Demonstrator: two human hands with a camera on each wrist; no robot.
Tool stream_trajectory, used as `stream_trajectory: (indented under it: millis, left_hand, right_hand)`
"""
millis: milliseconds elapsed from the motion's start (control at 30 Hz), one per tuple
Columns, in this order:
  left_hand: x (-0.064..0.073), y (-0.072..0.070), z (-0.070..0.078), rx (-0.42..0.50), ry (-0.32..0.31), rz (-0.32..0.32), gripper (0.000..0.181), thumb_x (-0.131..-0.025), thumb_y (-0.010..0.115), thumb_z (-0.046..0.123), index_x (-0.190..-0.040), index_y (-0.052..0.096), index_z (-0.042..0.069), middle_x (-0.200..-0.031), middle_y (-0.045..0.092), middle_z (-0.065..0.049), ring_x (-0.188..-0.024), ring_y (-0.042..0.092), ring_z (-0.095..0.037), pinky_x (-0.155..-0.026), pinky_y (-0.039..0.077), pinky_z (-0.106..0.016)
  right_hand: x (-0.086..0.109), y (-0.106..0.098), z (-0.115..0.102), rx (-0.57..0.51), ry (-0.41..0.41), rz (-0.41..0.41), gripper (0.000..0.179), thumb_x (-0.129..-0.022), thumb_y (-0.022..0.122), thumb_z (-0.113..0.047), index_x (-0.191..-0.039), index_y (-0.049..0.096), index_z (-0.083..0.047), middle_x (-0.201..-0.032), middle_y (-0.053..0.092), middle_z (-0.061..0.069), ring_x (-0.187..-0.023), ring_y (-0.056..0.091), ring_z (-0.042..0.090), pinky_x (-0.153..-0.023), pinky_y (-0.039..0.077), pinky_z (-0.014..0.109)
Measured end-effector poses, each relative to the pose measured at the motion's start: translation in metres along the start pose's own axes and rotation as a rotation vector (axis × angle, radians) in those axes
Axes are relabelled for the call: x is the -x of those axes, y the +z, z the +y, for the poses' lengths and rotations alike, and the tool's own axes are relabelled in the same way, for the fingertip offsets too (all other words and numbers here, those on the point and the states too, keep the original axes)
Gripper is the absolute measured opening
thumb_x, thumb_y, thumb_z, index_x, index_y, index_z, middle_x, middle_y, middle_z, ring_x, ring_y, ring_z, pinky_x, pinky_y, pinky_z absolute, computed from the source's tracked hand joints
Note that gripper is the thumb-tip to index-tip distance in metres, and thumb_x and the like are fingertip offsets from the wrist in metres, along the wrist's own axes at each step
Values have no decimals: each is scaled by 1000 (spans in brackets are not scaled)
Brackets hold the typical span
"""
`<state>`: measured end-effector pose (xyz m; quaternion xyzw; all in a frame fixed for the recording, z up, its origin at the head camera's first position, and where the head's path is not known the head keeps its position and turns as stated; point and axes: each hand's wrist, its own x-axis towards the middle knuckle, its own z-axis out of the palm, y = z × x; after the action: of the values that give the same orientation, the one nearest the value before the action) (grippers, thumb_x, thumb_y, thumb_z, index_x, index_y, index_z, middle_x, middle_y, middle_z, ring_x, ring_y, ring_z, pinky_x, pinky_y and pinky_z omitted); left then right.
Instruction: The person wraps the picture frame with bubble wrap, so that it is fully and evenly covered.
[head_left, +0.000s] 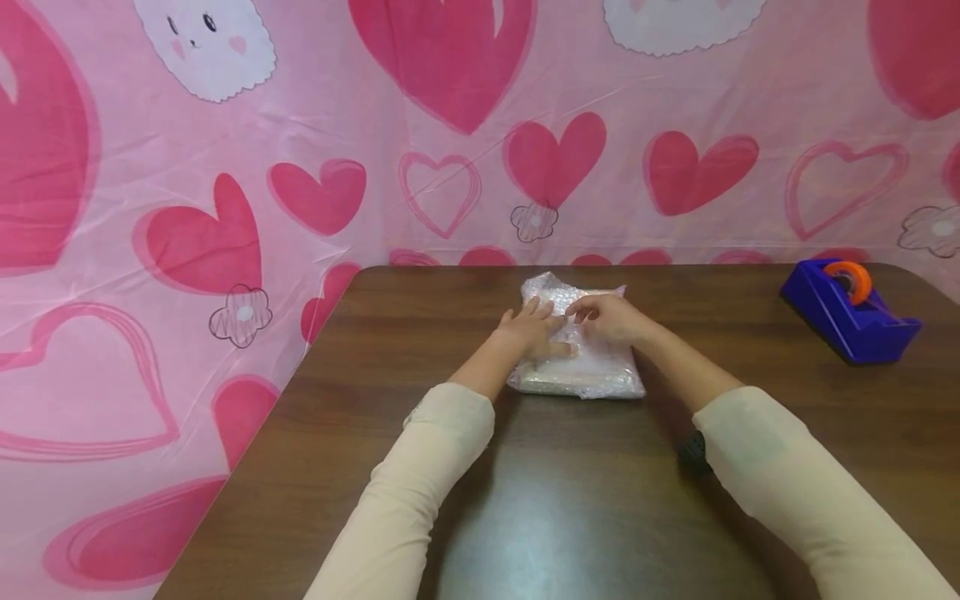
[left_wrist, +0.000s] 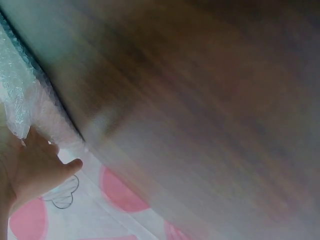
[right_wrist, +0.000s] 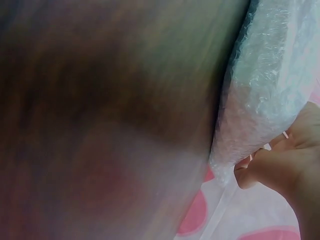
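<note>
A flat package in clear bubble wrap (head_left: 600, 367) lies on the brown table, its far left corner of wrap sticking up. My left hand (head_left: 534, 333) rests on top of it with fingers spread. Just to the right, my right hand (head_left: 609, 318) is over the package with bent fingers, its fingertips close to the left hand's. Whether they pinch any wrap is hidden. In the left wrist view, part of the left hand (left_wrist: 35, 167) shows beside the wrap's edge. The right wrist view has the right hand (right_wrist: 280, 160) against the bubble wrap (right_wrist: 265, 85).
A blue tape dispenser (head_left: 847, 321) with an orange tape core (head_left: 849, 279) stands at the table's far right. The wooden table (head_left: 555, 500) meets a pink heart-patterned cloth (head_left: 315, 108) along its back and left edges.
</note>
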<state>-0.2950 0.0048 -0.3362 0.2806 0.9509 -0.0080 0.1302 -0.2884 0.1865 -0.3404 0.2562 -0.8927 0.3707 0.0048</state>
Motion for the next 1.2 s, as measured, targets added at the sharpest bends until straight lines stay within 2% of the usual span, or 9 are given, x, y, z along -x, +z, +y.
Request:
stream_trajectory:
  millis: [167,300,467,567,800,900,1033,1133,1200]
  left_hand:
    - [1,0,1,-1,-2,-8,72,-91,36,66,-151,20,30,-158,3,0,-144,-6,-22,-113,9,-53]
    - [0,0,0,-2,-1,-9,72,-91,35,65,-152,18,30,-158,2,0,-144,-7,-22,-113,8,-53]
    - [0,0,1,-3,0,-7,72,-91,35,66,-152,17,31,-158,2,0,-144,-7,-22,-113,8,-53]
    - [0,0,2,-11,-9,-10,73,-91,35,66,-152,16,30,-158,3,0,-144,-6,-21,-113,8,-52]
    - [-1,2,5,22,-38,55,89,-88,46,64,-151,14,10,-157,14,-10,-144,4,-23,-114,13,-47]
    - [-3,3,4,9,-7,66,83,-89,46,62,-151,16,16,-157,15,-9,-144,5,-26,-114,12,-47]
    - [-4,3,4,-64,48,28,73,-93,37,62,-152,14,26,-158,8,-10,-143,0,-32,-114,8,-50]
    - [-5,4,5,-103,55,4,70,-93,32,63,-152,12,31,-158,4,-10,-143,-3,-33,-114,8,-51]
    - [-4,4,5,-104,46,1,70,-93,31,65,-152,12,32,-158,4,-9,-143,-4,-32,-113,8,-51]
  right_hand:
    - [3,0,1,64,-15,-30,38,-76,55,13,-114,58,14,-104,61,30,-97,57,43,-86,46,51]
    - [2,-3,-1,221,2,-114,47,-78,62,4,-123,53,12,-122,52,34,-115,45,48,-99,33,59]
    - [0,-8,-8,372,43,-229,57,-79,63,-9,-131,47,10,-134,37,38,-125,32,52,-103,20,65]
    - [-1,-10,-11,359,109,-279,62,-81,61,-12,-136,42,8,-141,27,38,-129,25,53,-105,15,66]
    - [-3,-12,-12,339,166,-325,67,-80,63,-14,-139,38,7,-144,21,36,-130,19,56,-105,13,67]
    - [-4,-13,-14,348,177,-343,68,-79,63,-14,-139,38,5,-144,21,36,-130,19,56,-104,14,68]
    - [-6,-14,-19,367,224,-369,69,-80,63,-15,-141,37,2,-146,21,34,-130,17,57,-103,13,69]
    - [-7,-14,-21,383,246,-375,70,-79,63,-16,-142,36,2,-146,21,33,-130,17,57,-103,11,69]
    - [-6,-12,-19,387,215,-352,72,-78,64,-15,-141,35,6,-145,24,34,-131,19,55,-105,12,67]
